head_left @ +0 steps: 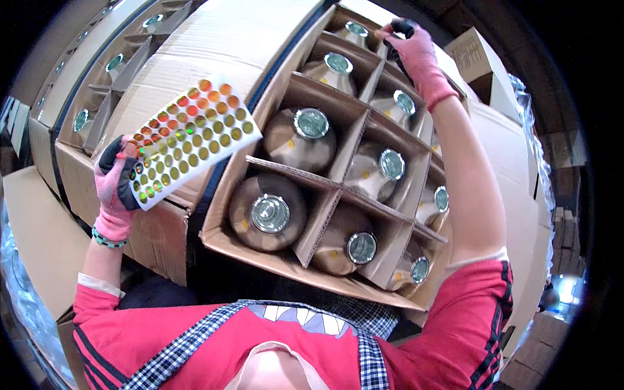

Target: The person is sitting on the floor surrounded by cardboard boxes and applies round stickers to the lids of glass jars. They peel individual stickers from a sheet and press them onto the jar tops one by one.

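Observation:
My left hand, in a pink glove with dark finger parts, grips the lower left end of a white sheet of round shiny stickers. Their colours run from orange to gold-green. In front of me a cardboard carton holds several glass vessels with round greenish mouths, each in its own divider cell. Small yellow spots show on some of them. At the carton's far right corner, my gloved right hand bends its fingers together over a far cell. What those fingers hold, if anything, is too small to tell.
Left of the carton stands a second partitioned carton with similar vessels, its broad flap lying between the two. An open cardboard box is at the far right. Clear plastic wrap hangs along the right side.

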`<state>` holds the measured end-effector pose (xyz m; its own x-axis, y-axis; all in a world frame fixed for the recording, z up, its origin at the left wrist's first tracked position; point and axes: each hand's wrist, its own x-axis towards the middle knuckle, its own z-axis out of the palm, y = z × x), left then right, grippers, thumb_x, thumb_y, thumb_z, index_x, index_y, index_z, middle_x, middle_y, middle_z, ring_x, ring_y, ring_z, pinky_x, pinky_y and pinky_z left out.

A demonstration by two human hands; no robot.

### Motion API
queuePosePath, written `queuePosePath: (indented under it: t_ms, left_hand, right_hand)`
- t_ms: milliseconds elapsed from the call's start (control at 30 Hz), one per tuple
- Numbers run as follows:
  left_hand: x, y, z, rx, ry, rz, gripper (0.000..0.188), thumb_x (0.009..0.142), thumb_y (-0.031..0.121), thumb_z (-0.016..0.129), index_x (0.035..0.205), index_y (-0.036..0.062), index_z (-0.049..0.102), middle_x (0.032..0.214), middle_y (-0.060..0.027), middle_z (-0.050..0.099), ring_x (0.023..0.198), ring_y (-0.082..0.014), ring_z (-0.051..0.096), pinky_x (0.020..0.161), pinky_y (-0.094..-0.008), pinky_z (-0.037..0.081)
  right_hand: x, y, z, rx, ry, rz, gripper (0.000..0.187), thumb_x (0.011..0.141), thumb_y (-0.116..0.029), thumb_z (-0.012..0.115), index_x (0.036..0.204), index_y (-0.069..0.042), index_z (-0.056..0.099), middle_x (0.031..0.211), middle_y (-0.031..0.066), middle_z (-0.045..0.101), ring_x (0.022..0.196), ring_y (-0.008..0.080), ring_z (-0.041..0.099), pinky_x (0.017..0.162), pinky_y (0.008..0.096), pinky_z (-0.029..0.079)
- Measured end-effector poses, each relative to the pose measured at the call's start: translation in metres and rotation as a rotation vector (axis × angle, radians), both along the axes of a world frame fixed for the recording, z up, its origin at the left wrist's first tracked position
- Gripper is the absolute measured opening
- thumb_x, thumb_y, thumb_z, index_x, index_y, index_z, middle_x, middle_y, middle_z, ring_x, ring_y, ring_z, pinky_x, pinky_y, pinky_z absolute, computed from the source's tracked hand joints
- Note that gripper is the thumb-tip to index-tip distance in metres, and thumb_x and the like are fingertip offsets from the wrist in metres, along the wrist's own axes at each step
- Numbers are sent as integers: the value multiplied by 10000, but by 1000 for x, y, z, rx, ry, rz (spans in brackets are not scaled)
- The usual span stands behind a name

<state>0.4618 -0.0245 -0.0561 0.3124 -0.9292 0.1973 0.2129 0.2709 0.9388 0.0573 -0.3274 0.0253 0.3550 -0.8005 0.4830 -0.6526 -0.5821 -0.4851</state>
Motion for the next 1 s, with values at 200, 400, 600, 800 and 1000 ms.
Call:
queuePosePath:
  t_ms: [200,400,600,800,1000]
  left_hand:
    - [-9,7,7,32,32,23,228,789,21,527,1001,-61,535,964,-126,580,874,-178,563,796,-299,447]
    - [-16,11,13,136,-73,55,218,780,59,557,962,-60,544,892,-99,589,822,-144,555,753,-271,442]
    - [-16,12,16,108,-86,36,289,780,120,577,979,-82,521,893,-101,574,805,-139,536,728,-264,434]
    - [-16,10,17,134,-64,7,265,784,95,562,976,-83,521,869,-86,571,769,-124,528,713,-243,429]
    - [-20,5,8,58,-125,46,217,779,4,530,984,-68,528,928,-110,580,846,-156,552,784,-285,436]
  right_hand:
    - [40,-61,-25,-26,615,-269,204,664,-338,635,784,-173,638,887,60,606,876,281,542,766,381,426]
    - [60,-108,-54,247,851,-183,256,669,-330,629,853,-153,640,988,104,584,971,300,508,864,364,382]
    - [78,-108,-60,151,923,-126,258,670,-239,619,878,-88,599,979,110,563,937,274,500,801,361,406]
    - [87,-90,-50,-24,1064,-226,313,700,-198,558,1004,-125,575,1197,103,422,1152,343,335,912,490,300]
    - [53,-62,-53,-285,388,-399,434,632,-298,680,978,-77,539,1113,155,458,1053,347,407,902,436,326]
